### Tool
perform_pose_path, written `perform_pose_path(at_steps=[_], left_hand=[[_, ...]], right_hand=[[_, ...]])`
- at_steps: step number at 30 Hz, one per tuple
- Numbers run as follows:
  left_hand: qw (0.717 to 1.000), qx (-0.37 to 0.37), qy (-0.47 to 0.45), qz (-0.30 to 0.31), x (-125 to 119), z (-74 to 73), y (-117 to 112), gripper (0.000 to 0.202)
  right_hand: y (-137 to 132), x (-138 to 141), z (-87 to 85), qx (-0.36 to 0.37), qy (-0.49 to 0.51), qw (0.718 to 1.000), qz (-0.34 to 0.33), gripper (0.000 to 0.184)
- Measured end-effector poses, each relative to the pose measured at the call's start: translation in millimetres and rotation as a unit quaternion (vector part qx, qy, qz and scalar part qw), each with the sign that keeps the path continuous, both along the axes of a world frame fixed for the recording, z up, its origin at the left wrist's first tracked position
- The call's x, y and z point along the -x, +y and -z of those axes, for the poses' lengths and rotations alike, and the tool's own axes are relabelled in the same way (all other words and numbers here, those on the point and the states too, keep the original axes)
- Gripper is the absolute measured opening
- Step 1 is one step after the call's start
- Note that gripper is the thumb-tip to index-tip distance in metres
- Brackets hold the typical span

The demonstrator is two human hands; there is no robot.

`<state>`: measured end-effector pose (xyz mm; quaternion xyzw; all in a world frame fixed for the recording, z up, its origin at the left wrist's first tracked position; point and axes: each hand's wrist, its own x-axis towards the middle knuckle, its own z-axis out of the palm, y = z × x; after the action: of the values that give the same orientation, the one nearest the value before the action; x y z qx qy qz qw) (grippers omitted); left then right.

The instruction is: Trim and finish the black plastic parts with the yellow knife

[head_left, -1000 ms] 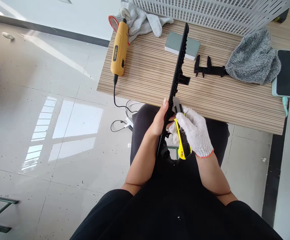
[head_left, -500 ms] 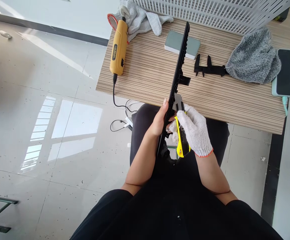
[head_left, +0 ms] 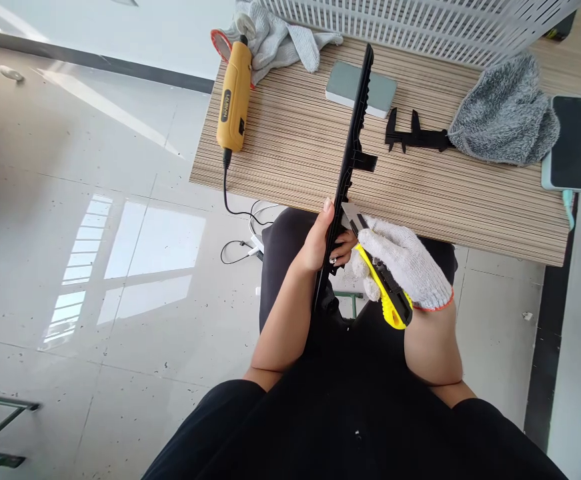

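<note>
A long black plastic part [head_left: 351, 147] with a ribbed edge and a small side tab stands on edge, slanting from my lap out over the table. My bare left hand [head_left: 320, 240] is closed around its lower half, thumb on the left face and fingers on the right. In a white knit glove, my right hand [head_left: 400, 257] grips a yellow and black utility knife [head_left: 389, 293]. The knife's blade is out, its tip at the right side of the black part close to my left fingers; I cannot tell whether it touches.
On the striped table [head_left: 290, 157] lie a yellow rotary tool [head_left: 235, 100] with a cord, a knit glove [head_left: 283, 40], a grey-green block [head_left: 360, 87], a black caliper [head_left: 415, 137], a grey cloth [head_left: 505, 113] and a phone [head_left: 573, 140]. A white slotted basket [head_left: 395, 27] stands behind.
My right hand has shifted right and tilted the utility knife, so its handle end swings right and its blade points more up-left. My left hand keeps its hold on the black part.
</note>
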<state>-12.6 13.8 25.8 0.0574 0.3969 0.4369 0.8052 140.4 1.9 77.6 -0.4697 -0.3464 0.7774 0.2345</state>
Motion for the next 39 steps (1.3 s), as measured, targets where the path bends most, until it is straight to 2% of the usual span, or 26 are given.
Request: perform_pose_path(at_steps=[3,9,14,21,26,32,39], left_hand=[[1.000,-0.006,-0.006,-0.008,-0.7,1.6,-0.7,0.054],[1.000,-0.013,0.012,-0.023,-1.8,3.9,-2.2,0.054],[0.996,-0.029,0.058,-0.055,-0.8,8.0,-0.5,0.055],[0.988,-0.059,0.135,-0.044,0.6,8.6,0.1,0.058],[0.987,-0.096,0.124,-0.031,1.0,11.8,-1.2,0.059],[0.990,-0.085,0.101,-0.045,0.6,15.9,-3.3,0.057],[0.996,-0.064,0.058,-0.034,0.2,8.0,-3.7,0.056]], right_hand=[[0.8,-0.4,0.2,0.024,0.013,1.000,0.003,0.031],[-1.2,7.7,3.6,0.011,0.027,0.999,0.039,0.028],[-2.1,15.3,7.5,0.008,0.035,0.998,0.055,0.030],[-5.6,25.2,16.1,-0.038,0.021,0.995,0.090,0.038],[-8.9,27.2,23.0,-0.075,0.009,0.992,0.103,0.043],[-10.5,29.6,25.4,-0.084,0.000,0.989,0.124,0.046],[-11.3,32.6,23.2,-0.067,0.017,0.988,0.138,0.046]])
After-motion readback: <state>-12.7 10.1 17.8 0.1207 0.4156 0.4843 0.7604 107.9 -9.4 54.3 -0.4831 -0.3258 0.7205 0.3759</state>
